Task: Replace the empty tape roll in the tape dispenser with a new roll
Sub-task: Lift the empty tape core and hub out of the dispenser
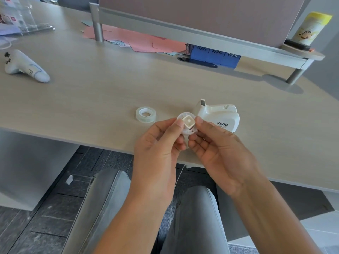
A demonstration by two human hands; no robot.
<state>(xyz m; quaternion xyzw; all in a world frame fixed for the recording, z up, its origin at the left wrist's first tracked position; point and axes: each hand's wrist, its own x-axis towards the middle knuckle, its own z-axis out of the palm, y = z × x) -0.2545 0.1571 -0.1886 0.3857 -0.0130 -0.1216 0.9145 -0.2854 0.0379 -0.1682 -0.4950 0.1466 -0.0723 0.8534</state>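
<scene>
The wide pale wood-grain table (91, 92) carries everything, its near edge passing just under the fingers. Just beyond the right hand's fingers lies the white plastic tape dispenser (220, 116), tipped on its side with the lettering up and its cutter end raised; its roll well shows no roll from here, which suggests the hub has been taken out so it can be reloaded. Beyond and to the outer side of the left hand's fingers the new clear tape roll (146, 114) lies flat on the table, near but untouched, seemingly parked within easy reach for the next step.

Between the two sets of fingers is the small round white plastic hub with a square centre (188, 125), held above the table's front edge with its face turned up towards the camera, probably for inspection or to strip off the spent core. The left hand (159, 143) has its thumb and fingers pinched on the hub's left rim; the right hand (218, 145) clamps the opposite rim likewise.
</scene>
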